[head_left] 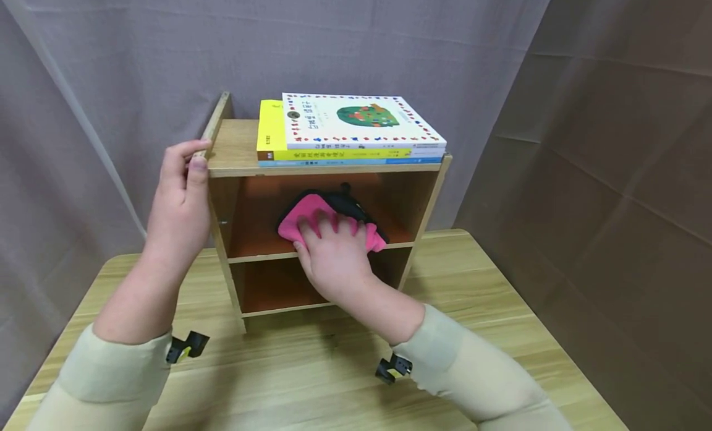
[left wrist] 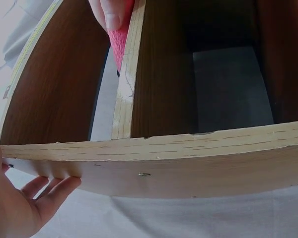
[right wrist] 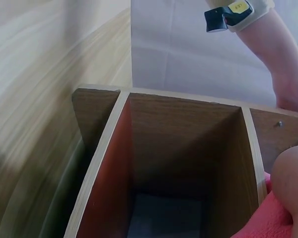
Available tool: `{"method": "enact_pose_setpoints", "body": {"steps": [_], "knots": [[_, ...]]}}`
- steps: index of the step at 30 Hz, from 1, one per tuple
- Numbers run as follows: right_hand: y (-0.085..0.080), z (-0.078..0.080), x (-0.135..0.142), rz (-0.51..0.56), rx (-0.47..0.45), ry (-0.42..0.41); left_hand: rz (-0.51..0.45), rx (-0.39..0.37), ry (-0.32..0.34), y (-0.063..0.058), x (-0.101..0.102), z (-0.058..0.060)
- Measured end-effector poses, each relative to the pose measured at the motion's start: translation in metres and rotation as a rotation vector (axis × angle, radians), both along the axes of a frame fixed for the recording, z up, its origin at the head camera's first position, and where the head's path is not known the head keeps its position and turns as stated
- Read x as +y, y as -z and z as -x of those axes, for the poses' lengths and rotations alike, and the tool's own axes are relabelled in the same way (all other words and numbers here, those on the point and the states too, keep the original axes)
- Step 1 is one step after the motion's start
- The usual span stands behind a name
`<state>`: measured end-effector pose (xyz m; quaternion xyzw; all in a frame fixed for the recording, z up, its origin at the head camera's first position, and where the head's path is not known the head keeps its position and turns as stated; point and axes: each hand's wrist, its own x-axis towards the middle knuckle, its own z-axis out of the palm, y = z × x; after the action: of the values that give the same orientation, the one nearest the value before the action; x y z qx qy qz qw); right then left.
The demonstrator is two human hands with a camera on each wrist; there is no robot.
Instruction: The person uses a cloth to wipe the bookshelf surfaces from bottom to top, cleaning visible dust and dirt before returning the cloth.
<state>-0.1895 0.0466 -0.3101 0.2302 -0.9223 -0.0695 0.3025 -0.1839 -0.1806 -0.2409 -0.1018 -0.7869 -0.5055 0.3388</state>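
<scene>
A small wooden bookshelf (head_left: 328, 169) stands on the table, its compartments facing me. My left hand (head_left: 180, 199) grips the upper front corner of its left side panel; in the left wrist view several fingers (left wrist: 54, 191) lie along the panel's outer face. Spread fingers of my right hand (head_left: 336, 258) press a pink cloth (head_left: 306, 211) in the upper compartment, its thumb apart by the shelf board's front edge. Black material (head_left: 345, 202) shows behind the pink. The right wrist view catches the cloth (right wrist: 268, 218) beside the shelf board, partly covered by the hand.
Several books (head_left: 361, 125) lie stacked on the bookshelf's top, the uppermost white with a green picture. Light wood table (head_left: 461, 320) surrounds the bookshelf. Grey curtain (head_left: 334, 41) hangs behind, and a darker cloth wall (head_left: 612, 190) rises on the right.
</scene>
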Motion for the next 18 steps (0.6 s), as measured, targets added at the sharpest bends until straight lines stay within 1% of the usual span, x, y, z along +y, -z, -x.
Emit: {"method": "enact_pose_setpoints", "body": {"steps": [11, 18], "knots": [[0.001, -0.005, -0.027, 0.001, 0.004, 0.009, 0.002, -0.009, -0.006, 0.000, 0.000, -0.001], [0.001, -0.007, -0.042, -0.017, -0.032, 0.039, 0.005, -0.009, 0.005, 0.000, 0.000, -0.001]]}}
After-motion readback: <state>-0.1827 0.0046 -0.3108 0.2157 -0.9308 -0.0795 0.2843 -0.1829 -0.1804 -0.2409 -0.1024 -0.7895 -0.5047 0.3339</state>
